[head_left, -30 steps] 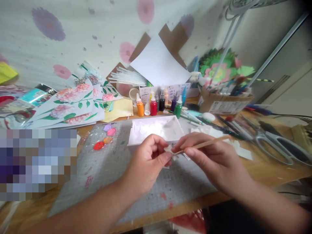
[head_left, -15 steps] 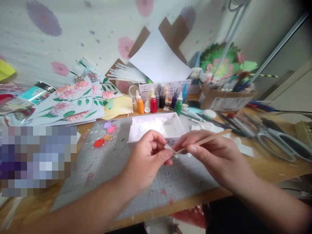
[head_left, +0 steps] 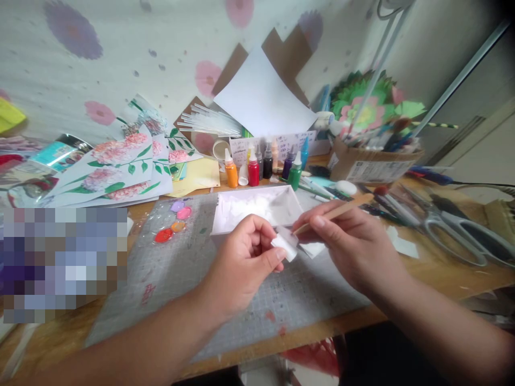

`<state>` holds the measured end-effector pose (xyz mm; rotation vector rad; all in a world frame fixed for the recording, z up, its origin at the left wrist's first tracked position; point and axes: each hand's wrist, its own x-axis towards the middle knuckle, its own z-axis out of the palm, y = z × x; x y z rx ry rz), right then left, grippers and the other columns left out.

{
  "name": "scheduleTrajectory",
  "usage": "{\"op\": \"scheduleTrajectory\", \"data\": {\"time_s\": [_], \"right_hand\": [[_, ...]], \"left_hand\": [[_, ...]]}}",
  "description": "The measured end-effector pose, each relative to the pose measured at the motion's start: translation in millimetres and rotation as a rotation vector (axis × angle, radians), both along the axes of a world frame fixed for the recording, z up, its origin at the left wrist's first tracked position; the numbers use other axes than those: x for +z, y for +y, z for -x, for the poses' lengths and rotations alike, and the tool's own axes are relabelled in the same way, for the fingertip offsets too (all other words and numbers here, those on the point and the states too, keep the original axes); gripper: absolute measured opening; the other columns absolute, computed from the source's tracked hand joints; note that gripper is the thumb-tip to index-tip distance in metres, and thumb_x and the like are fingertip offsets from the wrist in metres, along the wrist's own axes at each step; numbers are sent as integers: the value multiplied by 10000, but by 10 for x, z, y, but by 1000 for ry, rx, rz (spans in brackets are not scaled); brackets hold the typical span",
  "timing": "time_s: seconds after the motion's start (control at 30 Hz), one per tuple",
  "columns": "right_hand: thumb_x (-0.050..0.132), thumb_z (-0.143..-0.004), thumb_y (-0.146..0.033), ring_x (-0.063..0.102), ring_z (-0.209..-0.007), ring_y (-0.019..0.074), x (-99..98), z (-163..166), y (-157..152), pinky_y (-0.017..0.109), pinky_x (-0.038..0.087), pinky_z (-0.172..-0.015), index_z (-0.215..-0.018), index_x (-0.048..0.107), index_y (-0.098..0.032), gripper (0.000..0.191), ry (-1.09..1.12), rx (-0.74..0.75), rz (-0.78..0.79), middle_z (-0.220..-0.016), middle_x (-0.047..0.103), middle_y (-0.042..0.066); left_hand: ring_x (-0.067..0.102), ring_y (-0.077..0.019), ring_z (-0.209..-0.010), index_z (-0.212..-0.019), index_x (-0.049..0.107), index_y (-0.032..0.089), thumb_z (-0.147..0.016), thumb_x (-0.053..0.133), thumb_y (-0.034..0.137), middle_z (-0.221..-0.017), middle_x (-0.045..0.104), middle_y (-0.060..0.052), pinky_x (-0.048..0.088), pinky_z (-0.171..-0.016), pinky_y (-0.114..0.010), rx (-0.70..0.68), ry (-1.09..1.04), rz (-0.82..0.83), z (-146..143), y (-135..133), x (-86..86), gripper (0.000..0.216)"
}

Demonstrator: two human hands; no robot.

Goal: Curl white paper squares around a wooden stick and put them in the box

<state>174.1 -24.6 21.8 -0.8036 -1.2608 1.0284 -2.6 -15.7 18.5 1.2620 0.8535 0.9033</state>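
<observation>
My left hand (head_left: 241, 262) is closed in a pinch on a small white paper piece (head_left: 285, 245), held just above the grey cutting mat (head_left: 169, 279). My right hand (head_left: 350, 241) grips a thin wooden stick (head_left: 333, 213) like a pen, its tip touching the paper piece. Both hands hover in front of a shallow white tray (head_left: 257, 210) holding white scraps.
Small paint bottles (head_left: 261, 166) stand behind the tray. Blobs of paint (head_left: 173, 222) lie on the mat's left. Flower prints (head_left: 116, 166) are piled at the left, large scissors (head_left: 454, 230) and pens lie right, and a cardboard box (head_left: 374, 161) of tools stands behind.
The paper piece has turned so its flat face shows more. My right hand shifted slightly up and right, the stick now lying flatter over the fingers.
</observation>
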Motion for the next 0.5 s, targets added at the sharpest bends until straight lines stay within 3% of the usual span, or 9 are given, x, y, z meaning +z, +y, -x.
{"op": "scheduleTrajectory", "data": {"time_s": [0.1,0.2,0.3,0.37,0.5], "right_hand": [[633,-851,-238,678,-721,153,5,-33,162,292,586,-622,-753,646,-212,102,-73,-176,0,-784,683,5],[628,-844,-234,665,-687,167,19,-107,331,334,571,-653,-762,668,-194,100,-355,-378,-37,-763,693,25],[646,-819,-183,667,-794,194,74,-170,360,369,534,-776,-773,696,-195,69,-593,-488,-150,-817,715,41],[644,-826,-181,664,-865,193,136,-174,267,349,523,-816,-786,697,-214,74,-554,-430,-219,-850,717,32],[617,-857,-193,677,-792,170,220,-106,-16,293,551,-713,-798,706,-237,116,-420,-88,-227,-801,704,18]], "left_hand": [[565,-58,-600,-828,481,190,-785,641,161,-675,567,71,427,-582,-187,-3,3,13,-1,1,-4,168],[557,-58,-587,-822,480,189,-778,643,161,-646,573,71,421,-574,-182,6,-5,21,-4,0,-1,171],[565,-56,-579,-828,478,187,-781,643,159,-641,585,71,426,-572,-179,25,-17,34,-6,0,5,174],[583,-60,-588,-840,481,183,-794,639,165,-661,605,63,442,-585,-184,25,-26,50,-7,1,7,166],[616,-74,-604,-838,485,177,-805,643,177,-680,609,57,476,-603,-203,24,-48,71,-15,7,7,162]]}}
